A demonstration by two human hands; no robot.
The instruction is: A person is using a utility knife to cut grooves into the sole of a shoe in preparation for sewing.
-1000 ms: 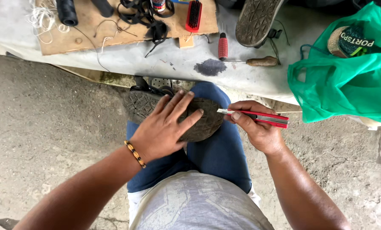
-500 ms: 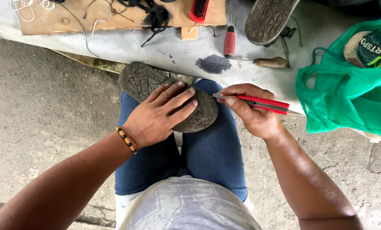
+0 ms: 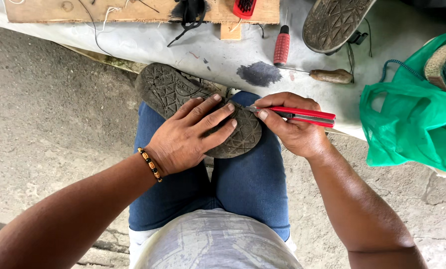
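Head view: left hand (image 3: 190, 134) is lying flat, fingers spread, pinning the shoe sole (image 3: 198, 112) on the lap; right hand (image 3: 295, 127), at 3 o'clock, is gripping a red utility knife (image 3: 302, 115), tip touching the sole edge. Trimming probably just beginning; cut unclear.

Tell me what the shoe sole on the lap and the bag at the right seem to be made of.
Shoe sole: probably rubber, matte dark grey, with a moulded, worn tread of triangles and grooves. Bag: likely thin plastic, translucent green with a slight sheen, crumpled into soft folds.
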